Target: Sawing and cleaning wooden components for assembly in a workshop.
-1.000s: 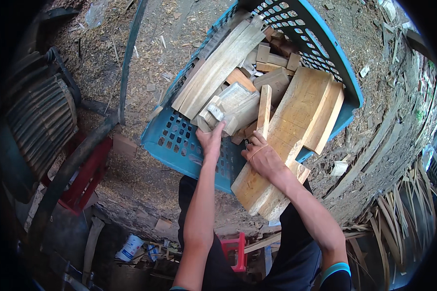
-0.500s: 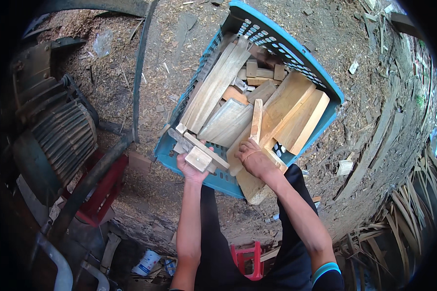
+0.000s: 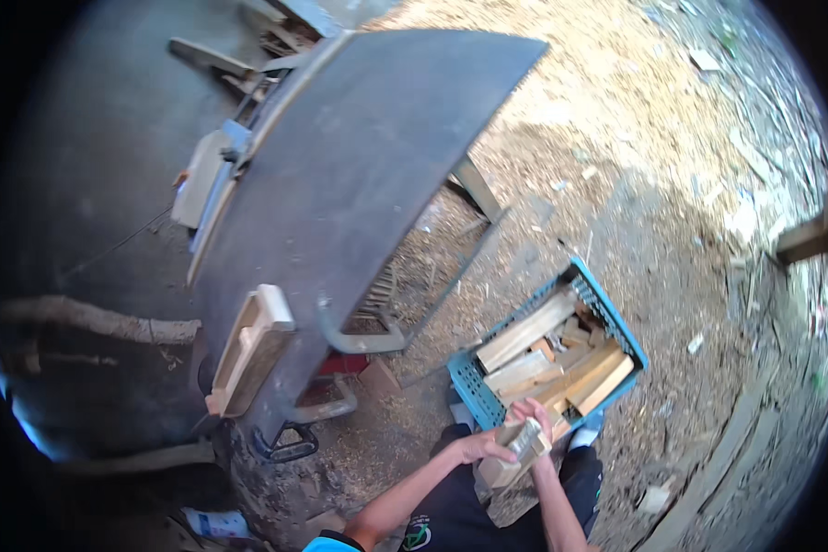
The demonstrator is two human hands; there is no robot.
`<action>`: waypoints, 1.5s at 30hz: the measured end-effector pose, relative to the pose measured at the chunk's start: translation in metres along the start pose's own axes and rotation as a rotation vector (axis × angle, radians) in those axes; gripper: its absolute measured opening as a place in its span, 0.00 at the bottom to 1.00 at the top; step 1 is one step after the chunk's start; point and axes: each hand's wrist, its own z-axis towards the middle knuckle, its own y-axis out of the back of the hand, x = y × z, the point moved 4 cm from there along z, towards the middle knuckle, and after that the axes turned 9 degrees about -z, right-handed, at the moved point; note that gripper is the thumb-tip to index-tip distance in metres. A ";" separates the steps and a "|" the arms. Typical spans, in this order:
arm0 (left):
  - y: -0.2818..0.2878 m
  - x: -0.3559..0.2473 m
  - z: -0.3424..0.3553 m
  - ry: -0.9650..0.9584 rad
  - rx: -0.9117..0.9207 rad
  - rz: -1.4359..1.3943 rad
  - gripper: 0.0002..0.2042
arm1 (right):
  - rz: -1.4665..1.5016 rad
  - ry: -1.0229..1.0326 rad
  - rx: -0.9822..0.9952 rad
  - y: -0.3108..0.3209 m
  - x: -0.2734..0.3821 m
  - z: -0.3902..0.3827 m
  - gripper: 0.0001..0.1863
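Observation:
Several short wooden blocks [image 3: 504, 471] are bunched together between my two hands, over the near edge of the blue crate. My left hand [image 3: 481, 448] is closed round them from the left side. Against their far and right side, my right hand [image 3: 535, 416] is also closed on the blocks; its fingers are partly hidden. Beneath and beyond my hands, the blue plastic crate [image 3: 474, 391] stands on the ground between my feet. Inside it lie wooden boards [image 3: 527, 328] and small offcuts. Motion blurs the blocks, so their exact number cannot be told.
To the left stands a large dark metal-topped table [image 3: 368, 138] with curved metal handles. A stack of wooden pieces [image 3: 253, 354] rests on its near end. Sawdust [image 3: 607, 69] and wood scraps cover the ground. A wooden post [image 3: 808, 230] juts in at the right.
My view has swung left and up, bringing the table into sight. My right hand has left the board in the crate and joined my left on the wooden blocks.

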 end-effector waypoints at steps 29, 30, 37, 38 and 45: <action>0.104 -0.010 -0.476 -0.965 -0.267 -0.529 0.32 | -0.675 -0.848 1.576 -0.502 0.009 -0.241 0.34; 0.127 -0.010 -0.501 -1.003 -0.266 -0.543 0.33 | -0.773 -0.869 1.558 -0.514 0.002 -0.229 0.28; 0.195 0.025 -0.568 -1.282 -0.418 -0.816 0.28 | -2.707 1.245 0.853 -0.591 -0.009 -0.098 0.57; 0.195 0.030 -0.571 -1.296 -0.413 -0.827 0.28 | -2.854 1.226 0.739 -0.591 -0.008 -0.086 0.58; 0.208 0.173 -0.581 -1.375 -0.683 -1.185 0.25 | -2.888 0.924 0.877 -0.592 -0.020 -0.078 0.49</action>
